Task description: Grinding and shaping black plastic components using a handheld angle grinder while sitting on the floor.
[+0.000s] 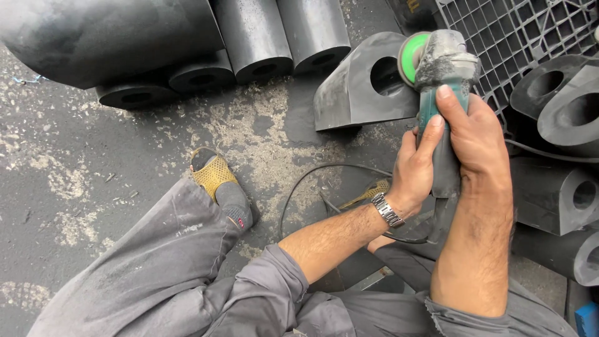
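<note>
Both my hands grip a green angle grinder (440,75) with a dusty grey head and a green disc. My left hand (414,168), with a metal wristwatch, wraps the lower body. Higher up, my right hand (475,134) closes around the body, fingers near the head. The disc sits close to a black rubber block with a round hole (349,93) lying on the floor; whether they touch is unclear.
Black rubber cylinders (262,43) lie at the top left. More holed rubber blocks (555,193) are stacked at right, beside a black plastic pallet (518,31). A power cord (312,181) loops on the dusty floor. My grey-trousered leg and sandalled foot (218,181) stretch left.
</note>
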